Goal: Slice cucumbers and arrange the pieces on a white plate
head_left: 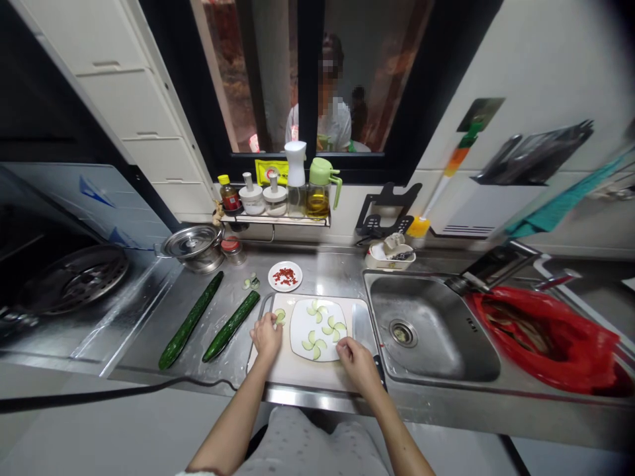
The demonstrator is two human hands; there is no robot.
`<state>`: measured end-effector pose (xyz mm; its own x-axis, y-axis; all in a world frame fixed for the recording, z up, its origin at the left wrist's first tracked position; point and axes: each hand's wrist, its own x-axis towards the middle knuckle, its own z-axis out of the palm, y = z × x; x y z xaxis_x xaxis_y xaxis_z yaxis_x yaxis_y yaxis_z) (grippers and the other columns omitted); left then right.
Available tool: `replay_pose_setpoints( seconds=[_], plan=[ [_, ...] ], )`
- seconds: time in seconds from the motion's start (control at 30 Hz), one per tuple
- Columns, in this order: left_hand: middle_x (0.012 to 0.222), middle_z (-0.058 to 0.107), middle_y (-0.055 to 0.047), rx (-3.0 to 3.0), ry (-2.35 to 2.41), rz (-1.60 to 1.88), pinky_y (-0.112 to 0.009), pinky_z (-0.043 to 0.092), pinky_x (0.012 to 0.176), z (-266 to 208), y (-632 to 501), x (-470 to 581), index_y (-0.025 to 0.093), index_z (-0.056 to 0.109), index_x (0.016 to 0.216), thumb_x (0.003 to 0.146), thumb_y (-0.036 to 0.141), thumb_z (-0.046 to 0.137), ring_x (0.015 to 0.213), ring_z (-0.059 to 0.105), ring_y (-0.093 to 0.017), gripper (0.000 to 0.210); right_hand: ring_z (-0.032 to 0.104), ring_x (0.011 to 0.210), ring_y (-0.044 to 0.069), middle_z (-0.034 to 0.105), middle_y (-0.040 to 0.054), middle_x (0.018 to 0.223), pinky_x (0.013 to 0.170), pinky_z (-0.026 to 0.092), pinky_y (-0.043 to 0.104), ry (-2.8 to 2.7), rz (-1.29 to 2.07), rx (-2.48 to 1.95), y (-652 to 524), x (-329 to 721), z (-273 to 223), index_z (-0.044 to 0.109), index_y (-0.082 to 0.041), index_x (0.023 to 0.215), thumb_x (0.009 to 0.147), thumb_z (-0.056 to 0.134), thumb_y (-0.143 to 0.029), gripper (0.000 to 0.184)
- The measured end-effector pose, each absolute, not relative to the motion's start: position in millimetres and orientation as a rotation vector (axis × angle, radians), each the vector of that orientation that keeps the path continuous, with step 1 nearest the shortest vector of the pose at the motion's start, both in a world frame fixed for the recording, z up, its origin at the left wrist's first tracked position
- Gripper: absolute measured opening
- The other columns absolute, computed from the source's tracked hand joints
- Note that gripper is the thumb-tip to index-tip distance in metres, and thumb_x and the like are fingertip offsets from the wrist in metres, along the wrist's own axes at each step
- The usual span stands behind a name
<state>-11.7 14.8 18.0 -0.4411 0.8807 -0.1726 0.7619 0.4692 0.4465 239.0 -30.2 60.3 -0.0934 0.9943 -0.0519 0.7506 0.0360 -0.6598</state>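
Thin green-edged cucumber slices [308, 344] lie in three pinwheel shapes on the white plate [299, 321], which rests on the cutting board [322, 377]. The right hand [358, 362] is at the plate's right edge, thumb and fingertips drawn close together beside the nearest pinwheel; whether a slice is between them I cannot tell. Left of the plate, the left hand [268, 340] has its fingers curled at a few loose slices [280, 316] on the board; its grip is too small to make out. A knife [364, 324] lies just right of the plate. Beyond the plate, a small dish [272, 277] of red pieces stands on the worktop [327, 268]. Farther left of the plate lie two whole cucumbers [231, 327]; well to its right is a red plastic bag [570, 357], past the sink [436, 344].
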Motion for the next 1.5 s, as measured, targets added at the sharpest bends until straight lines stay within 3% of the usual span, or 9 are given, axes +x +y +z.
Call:
replay_pose_setpoints(
  seconds=[0.27, 0.53, 0.77, 0.93, 1.1, 1.33, 1.5],
  plan=[
    [0.092, 0.069, -0.002, 1.306, 2.268, 0.677, -0.037, 0.035, 0.091, 20.5, 10.2, -12.2, 0.023, 0.061, 0.099, 0.083, 0.019, 0.052, 0.098, 0.059, -0.021, 0.02, 0.055, 0.059, 0.018, 0.059, 0.0021, 0.062, 0.056, 0.038, 0.025, -1.786, 0.817, -1.744, -31.5, 240.3, 63.8, 0.061, -0.022, 0.078, 0.084, 0.042, -0.045, 0.03],
    [0.083, 0.07, -0.001, 1.417, 2.038, 0.812, -0.028, 0.042, 0.078, 24.8, -4.2, -13.2, 0.023, 0.069, 0.09, 0.078, 0.022, 0.057, 0.081, 0.06, -0.017, 0.017, 0.056, 0.058, 0.018, 0.06, 0.0014, 0.062, 0.055, 0.039, 0.025, -1.767, 0.819, -1.779, -33.4, 234.5, 65.9, 0.063, -0.022, 0.081, 0.082, 0.046, -0.042, 0.027],
    [0.085, 0.071, -0.001, 1.577, 1.712, 0.82, -0.027, 0.045, 0.079, 44.2, -11.5, 0.6, 0.022, 0.071, 0.088, 0.077, 0.023, 0.058, 0.082, 0.06, -0.016, 0.017, 0.061, 0.081, 0.021, 0.067, 0.0067, 0.086, 0.073, 0.047, 0.029, -1.84, 0.825, -1.689, -27.2, 210.3, 63.6, 0.065, -0.02, 0.1, 0.083, 0.047, -0.035, 0.028],
    [0.087, 0.072, -0.002, 1.682, 1.528, 0.779, -0.029, 0.044, 0.088, 59.3, -16.6, 10.4, 0.023, 0.072, 0.087, 0.078, 0.025, 0.058, 0.091, 0.061, -0.018, 0.017, 0.057, 0.102, 0.022, 0.065, 0.0093, 0.106, 0.09, 0.043, 0.033, -1.881, 0.873, -1.55, -19.7, 196.9, 66.0, 0.063, -0.019, 0.11, 0.085, 0.051, -0.032, 0.031],
    [0.089, 0.072, -0.003, 1.683, 1.491, 0.765, -0.029, 0.046, 0.086, 62.6, -17.0, 16.3, 0.022, 0.073, 0.087, 0.078, 0.026, 0.058, 0.091, 0.061, -0.018, 0.017, 0.058, 0.094, 0.021, 0.067, 0.006, 0.091, 0.086, 0.043, 0.031, -1.939, 0.957, -1.455, -16.7, 190.5, 63.4, 0.066, -0.02, 0.087, 0.087, 0.049, -0.029, 0.018],
    [0.083, 0.069, -0.003, 1.539, 1.509, 0.85, -0.025, 0.046, 0.074, 57.1, -14.0, 17.8, 0.018, 0.07, 0.088, 0.077, 0.028, 0.058, 0.078, 0.058, -0.015, 0.019, 0.056, 0.076, 0.016, 0.065, 0.0036, 0.078, 0.072, 0.042, 0.025, -1.879, 1.031, -1.446, -9.2, 185.7, 58.2, 0.065, -0.018, 0.08, 0.084, 0.051, -0.027, 0.017],
    [0.07, 0.065, -0.001, 1.223, 1.433, 0.995, -0.024, 0.042, 0.065, 61.4, -12.0, 13.0, 0.017, 0.066, 0.091, 0.073, 0.044, 0.064, 0.067, 0.057, -0.013, 0.032, 0.053, 0.066, 0.014, 0.062, 0.0007, 0.069, 0.066, 0.041, 0.024, -1.788, 1.023, -1.39, 3.0, 187.9, 73.2, 0.062, -0.018, 0.076, 0.082, 0.052, -0.03, 0.017]
  ],
)
